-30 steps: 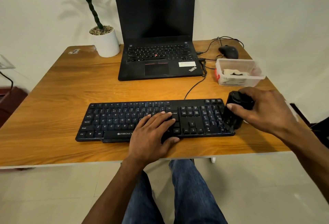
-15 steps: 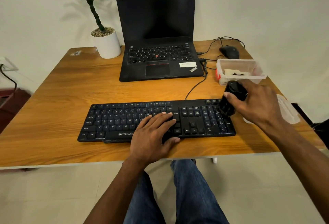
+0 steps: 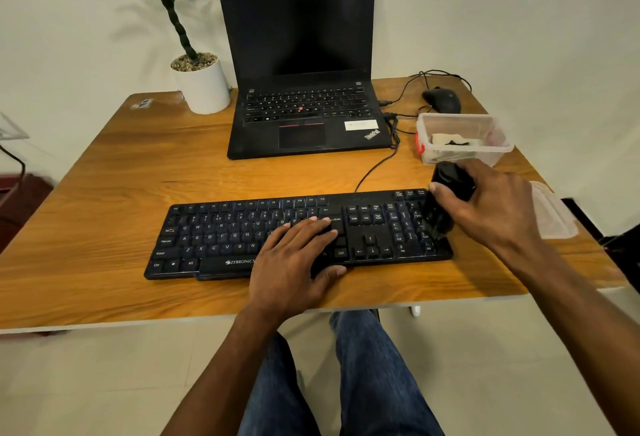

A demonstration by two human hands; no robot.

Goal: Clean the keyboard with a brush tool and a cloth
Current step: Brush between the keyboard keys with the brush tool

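Head view shows the keyboard (image 3: 298, 235) lying flat near the front edge of the wooden table (image 3: 104, 200), its long axis running left to right across the person. The brush tool (image 3: 445, 202), a dark stubby object, is gripped by the right hand (image 3: 491, 207) with fingers and thumb curled round its upper body; its lower end is pointed down and slightly leftward onto the number-pad keys at the keyboard's far right end. Whether bristles are actually touching the keys cannot be told, since that end is blurred and black on black.

The left hand (image 3: 294, 259) is laid flat on the keys right of centre, fingers straight and close together, thumb at the front edge, so the board is pinned against sliding.

The relation that matters is judged to be this: nearly the whole unbrushed run of keys lies to the left of the brush, along the long axis, and the holding hand sits in that path between the brush and the letter keys. A leftward sweep would probably need that hand shifted.

A clear plastic container (image 3: 464, 138) with something pale inside, possibly the cloth, stands just beyond the brush; its lid (image 3: 554, 210) appears to lie beside the right wrist. A laptop (image 3: 301, 65), a mouse (image 3: 441, 100) and a potted plant (image 3: 201, 82) are set further back.
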